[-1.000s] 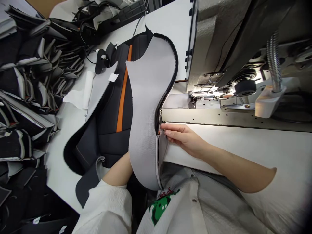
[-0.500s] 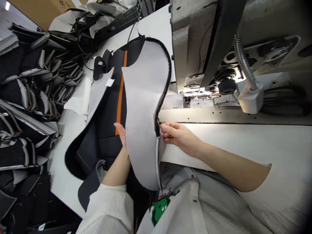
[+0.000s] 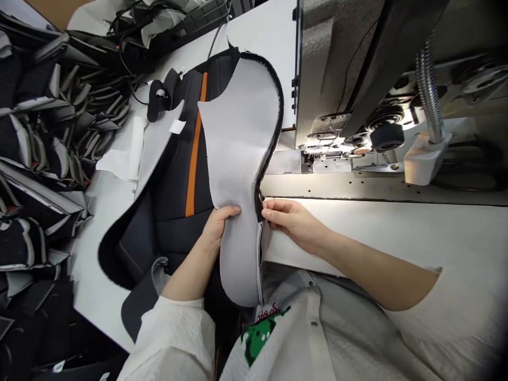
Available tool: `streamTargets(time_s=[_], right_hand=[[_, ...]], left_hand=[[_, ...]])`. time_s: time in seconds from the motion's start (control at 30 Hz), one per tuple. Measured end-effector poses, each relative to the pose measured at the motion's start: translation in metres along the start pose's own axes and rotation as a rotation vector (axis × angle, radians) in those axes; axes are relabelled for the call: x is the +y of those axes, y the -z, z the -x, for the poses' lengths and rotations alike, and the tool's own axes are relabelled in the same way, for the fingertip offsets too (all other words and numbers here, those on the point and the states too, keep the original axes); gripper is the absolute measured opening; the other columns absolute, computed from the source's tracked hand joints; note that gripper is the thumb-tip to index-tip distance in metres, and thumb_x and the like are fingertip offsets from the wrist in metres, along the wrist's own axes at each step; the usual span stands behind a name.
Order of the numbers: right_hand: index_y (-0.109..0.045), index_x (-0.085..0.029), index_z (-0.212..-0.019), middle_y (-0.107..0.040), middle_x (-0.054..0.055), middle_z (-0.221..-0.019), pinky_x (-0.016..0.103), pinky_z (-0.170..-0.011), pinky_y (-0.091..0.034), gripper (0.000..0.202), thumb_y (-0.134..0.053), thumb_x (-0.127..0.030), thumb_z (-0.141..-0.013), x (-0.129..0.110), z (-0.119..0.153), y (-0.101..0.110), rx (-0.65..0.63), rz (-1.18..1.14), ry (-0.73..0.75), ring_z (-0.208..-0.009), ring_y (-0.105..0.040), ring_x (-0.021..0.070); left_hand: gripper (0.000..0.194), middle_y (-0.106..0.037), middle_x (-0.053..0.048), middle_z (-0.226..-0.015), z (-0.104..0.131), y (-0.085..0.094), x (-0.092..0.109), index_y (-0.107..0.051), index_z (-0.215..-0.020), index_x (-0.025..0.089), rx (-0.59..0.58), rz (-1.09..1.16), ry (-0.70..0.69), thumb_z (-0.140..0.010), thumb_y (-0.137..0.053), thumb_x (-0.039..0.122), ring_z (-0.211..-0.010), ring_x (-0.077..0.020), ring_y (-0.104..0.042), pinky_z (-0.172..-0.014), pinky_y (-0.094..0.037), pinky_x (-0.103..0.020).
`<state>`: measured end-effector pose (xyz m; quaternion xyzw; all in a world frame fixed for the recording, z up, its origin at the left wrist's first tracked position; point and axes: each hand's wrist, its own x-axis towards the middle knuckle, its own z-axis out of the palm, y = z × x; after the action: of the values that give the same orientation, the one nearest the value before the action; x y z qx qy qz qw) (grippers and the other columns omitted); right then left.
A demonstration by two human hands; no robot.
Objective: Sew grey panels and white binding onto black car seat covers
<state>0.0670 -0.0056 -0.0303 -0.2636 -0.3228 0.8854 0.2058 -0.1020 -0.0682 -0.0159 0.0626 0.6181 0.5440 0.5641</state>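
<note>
A car seat cover (image 3: 174,233) in black with an orange stripe lies across the white table, its grey mesh-backed side panel (image 3: 238,137) uppermost on the right. My left hand (image 3: 223,219) grips the panel's left edge, thumb on top and fingers hidden underneath. At the right edge, where a black seam runs down, my right hand (image 3: 288,218) pinches the border between thumb and fingers. Just beyond that hand is the sewing machine (image 3: 337,106), its lit needle area (image 3: 317,156) beside the panel's edge.
Stacks of black and grey cut pieces (image 3: 43,159) fill the left side. A dark crate (image 3: 206,21) with more pieces stands at the back. A white roll (image 3: 137,148) and a black strap roll (image 3: 161,98) lie on the table (image 3: 95,254).
My left hand has gone from lying open against the panel's edge to gripping it, thumb over the top. The panel's lower part is bent inward. My right hand stays at the seam.
</note>
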Motion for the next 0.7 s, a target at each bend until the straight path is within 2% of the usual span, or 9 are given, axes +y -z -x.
streamTargets(time_s=[0.33, 0.47, 0.53, 0.6, 0.7], right_hand=[[-0.066, -0.018, -0.075, -0.052, -0.003, -0.069, 0.025, -0.058, -0.026, 0.028, -0.078, -0.04, -0.062, 0.003, 0.003, 0.001, 0.046, 0.003, 0.023, -0.059, -0.036, 0.0084], [-0.064, -0.017, -0.071, -0.051, -0.003, -0.068, 0.024, -0.058, -0.026, 0.029, -0.079, -0.039, -0.061, 0.002, 0.002, 0.001, 0.03, -0.001, 0.027, -0.06, -0.037, 0.0081], [-0.062, -0.016, -0.068, -0.05, -0.004, -0.066, 0.024, -0.058, -0.026, 0.03, -0.08, -0.039, -0.061, 0.001, 0.001, 0.002, 0.021, -0.01, 0.032, -0.059, -0.037, 0.0079], [-0.062, -0.016, -0.067, -0.049, -0.004, -0.064, 0.024, -0.057, -0.025, 0.03, -0.08, -0.039, -0.061, 0.0, 0.001, 0.003, 0.02, -0.018, 0.024, -0.058, -0.036, 0.0079], [-0.062, -0.016, -0.066, -0.047, -0.004, -0.062, 0.024, -0.056, -0.025, 0.03, -0.081, -0.039, -0.06, -0.001, 0.001, 0.003, 0.024, -0.02, 0.011, -0.057, -0.036, 0.0079]], left_hand=[[0.047, -0.07, -0.004, -0.088, -0.006, 0.01, -0.003, -0.062, -0.099, 0.013, -0.044, -0.022, -0.033, -0.053, -0.072, 0.017, -0.084, -0.0251, -0.066, -0.083, -0.052, -0.038], [0.051, -0.069, -0.006, -0.092, -0.002, 0.005, -0.005, -0.06, -0.106, 0.013, -0.064, -0.129, -0.094, -0.057, -0.07, 0.022, -0.091, -0.0281, -0.065, -0.086, -0.05, -0.041], [0.052, -0.067, -0.008, -0.098, 0.001, -0.001, -0.011, -0.056, -0.113, 0.014, -0.009, -0.301, -0.264, -0.063, -0.068, 0.026, -0.099, -0.0283, -0.062, -0.092, -0.047, -0.042], [0.055, -0.061, -0.01, -0.114, 0.005, -0.007, -0.019, -0.049, -0.122, 0.016, 0.11, -0.54, -0.551, -0.071, -0.064, 0.029, -0.112, -0.0268, -0.055, -0.1, -0.04, -0.041], [0.072, -0.034, -0.017, -0.141, 0.01, -0.009, -0.028, -0.033, -0.133, 0.015, 0.312, -0.861, -0.992, -0.07, -0.065, 0.029, -0.133, -0.0282, -0.03, -0.11, -0.025, -0.043]])
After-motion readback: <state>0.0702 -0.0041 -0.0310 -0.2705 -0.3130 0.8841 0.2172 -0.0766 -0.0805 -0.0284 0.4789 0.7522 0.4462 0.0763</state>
